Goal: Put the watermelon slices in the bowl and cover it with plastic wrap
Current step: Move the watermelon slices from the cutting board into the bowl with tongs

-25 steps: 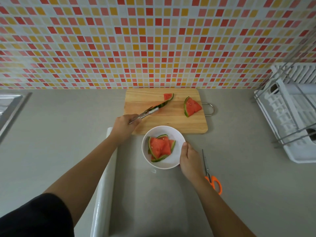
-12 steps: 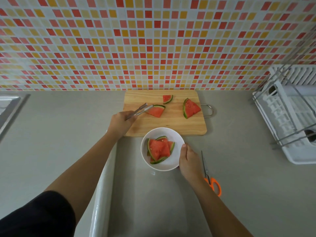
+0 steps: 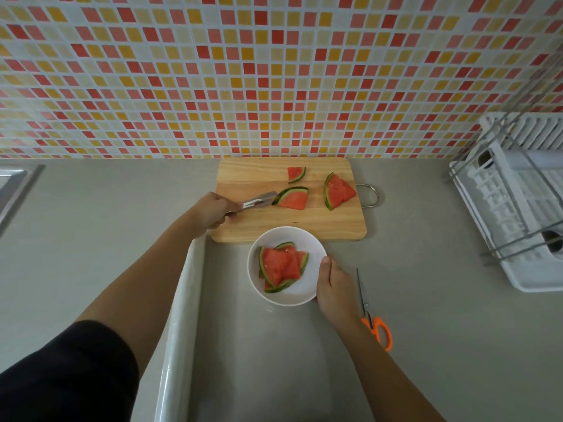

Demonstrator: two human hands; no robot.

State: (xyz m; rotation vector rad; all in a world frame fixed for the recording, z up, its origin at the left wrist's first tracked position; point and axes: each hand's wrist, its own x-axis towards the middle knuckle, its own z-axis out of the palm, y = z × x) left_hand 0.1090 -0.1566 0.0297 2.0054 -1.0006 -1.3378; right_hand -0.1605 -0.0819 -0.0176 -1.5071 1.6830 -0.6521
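A white bowl (image 3: 307, 295) with several watermelon slices (image 3: 281, 266) in it stands on the counter just in front of the wooden cutting board (image 3: 274, 226). My right hand (image 3: 336, 286) grips the bowl's right rim. My left hand (image 3: 213, 210) holds metal tongs (image 3: 259, 202) whose tips touch the rind of a slice (image 3: 292, 198) lying on the board. Two more slices lie on the board: a small one (image 3: 296, 173) at the back and a larger one (image 3: 337, 191) at the right. A roll of plastic wrap (image 3: 179, 330) lies along my left forearm, with a sheet pulled out under the bowl.
Orange-handled scissors (image 3: 376, 325) lie on the counter right of my right hand. A white dish rack (image 3: 518, 202) stands at the right edge. A sink edge (image 3: 12, 190) shows at the far left. The tiled wall rises right behind the board.
The slice held up in the tongs a second ago now lies flat on the board; the tongs have drawn back left to its rind. My right hand and the bowl have stayed put.
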